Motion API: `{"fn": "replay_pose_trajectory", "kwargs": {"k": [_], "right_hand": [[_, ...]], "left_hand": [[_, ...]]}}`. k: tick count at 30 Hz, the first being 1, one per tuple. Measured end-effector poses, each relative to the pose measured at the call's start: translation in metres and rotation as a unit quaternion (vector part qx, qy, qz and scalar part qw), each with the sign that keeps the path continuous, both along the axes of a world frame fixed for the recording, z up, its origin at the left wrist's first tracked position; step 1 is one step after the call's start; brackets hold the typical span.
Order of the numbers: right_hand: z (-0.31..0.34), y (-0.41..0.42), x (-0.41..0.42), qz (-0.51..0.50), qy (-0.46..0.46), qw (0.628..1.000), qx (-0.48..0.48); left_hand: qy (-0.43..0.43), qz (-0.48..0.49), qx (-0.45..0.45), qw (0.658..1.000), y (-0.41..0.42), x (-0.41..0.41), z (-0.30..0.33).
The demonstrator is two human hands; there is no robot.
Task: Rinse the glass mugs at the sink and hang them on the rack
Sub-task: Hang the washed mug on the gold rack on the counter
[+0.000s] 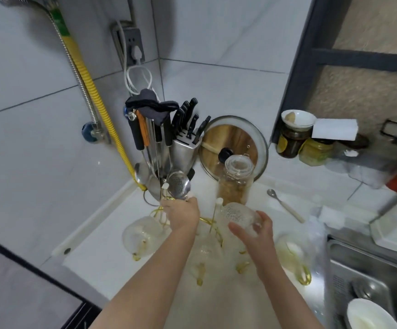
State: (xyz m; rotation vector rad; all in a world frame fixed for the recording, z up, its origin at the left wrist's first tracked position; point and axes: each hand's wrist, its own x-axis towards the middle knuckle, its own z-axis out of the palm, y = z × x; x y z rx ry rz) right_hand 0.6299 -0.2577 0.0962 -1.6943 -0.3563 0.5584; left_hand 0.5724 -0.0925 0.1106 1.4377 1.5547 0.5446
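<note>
One glass mug [239, 216] is gripped by the right hand [255, 230]; the rack [213, 220] is grasped by the left hand [181, 211].

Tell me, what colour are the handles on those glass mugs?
Gold, on clear glass; the head view shows it best on the mug nearest the sink.

Two bare forearms seen from above, no sleeves shown up to the frame's lower edge, left hand [181, 213] and right hand [255, 230] unadorned, apparently ringless, fingers slightly blurred
</note>
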Motion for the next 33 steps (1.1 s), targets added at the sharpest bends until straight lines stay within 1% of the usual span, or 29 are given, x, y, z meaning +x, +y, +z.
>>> {"fn": "replay_pose_trajectory", "kwargs": {"k": [4, 8, 12, 15, 18, 22, 29, 33], "right_hand": [[0.004, 0.001, -0.008, -0.005, -0.017, 1.0, -0.021], [0.008, -0.002, -0.016, -0.006, -0.026, 0.999, -0.031], [0.009, -0.007, -0.023, -0.012, -0.028, 0.999, -0.023], [0.009, -0.008, -0.032, -0.013, -0.027, 0.999, -0.013], [0.008, -0.006, -0.042, -0.018, -0.023, 1.0, -0.009], [0.009, -0.003, -0.053, -0.021, -0.019, 1.0, -0.003], [0.007, -0.007, -0.063, -0.03, -0.021, 0.999, 0.0], [0.007, -0.012, -0.068, -0.029, -0.022, 0.999, -0.014]], "left_hand": [[0.003, -0.07, -0.016, 0.997, 0.001, -0.014, -0.001], [0.018, -0.165, -0.02, 0.986, 0.007, -0.036, -0.005], [0.043, -0.294, -0.021, 0.955, 0.024, -0.058, 0.001], [0.048, -0.354, -0.029, 0.933, 0.035, -0.067, 0.007], [0.042, -0.384, -0.034, 0.922, 0.041, -0.073, 0.013], [0.057, -0.424, 0.009, 0.904, 0.049, -0.078, 0.015], [0.035, -0.447, 0.052, 0.892, 0.055, -0.08, 0.016], [0.032, -0.45, 0.038, 0.892, 0.059, -0.08, 0.018]]}}
